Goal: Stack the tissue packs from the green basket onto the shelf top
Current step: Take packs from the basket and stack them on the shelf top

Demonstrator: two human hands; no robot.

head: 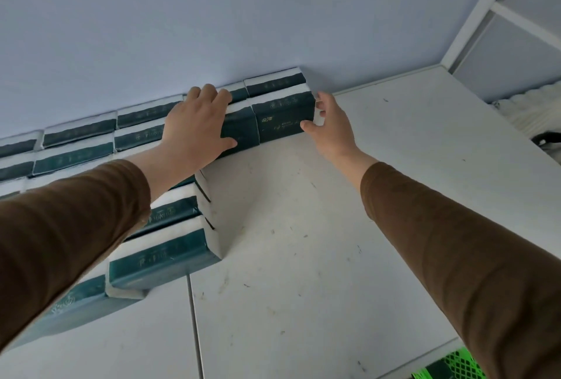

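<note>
From your 12 to 3 o'clock the shelf top [379,196] lies bare; tissue packs [164,254] wall off 9 to 11, the wall [212,14] behind them.

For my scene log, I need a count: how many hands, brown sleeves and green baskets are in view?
Hands: 2 (left hand, right hand)
Brown sleeves: 2 (left sleeve, right sleeve)
Baskets: 1 (green basket, only partly in view at the bottom edge)
Total: 5
</note>
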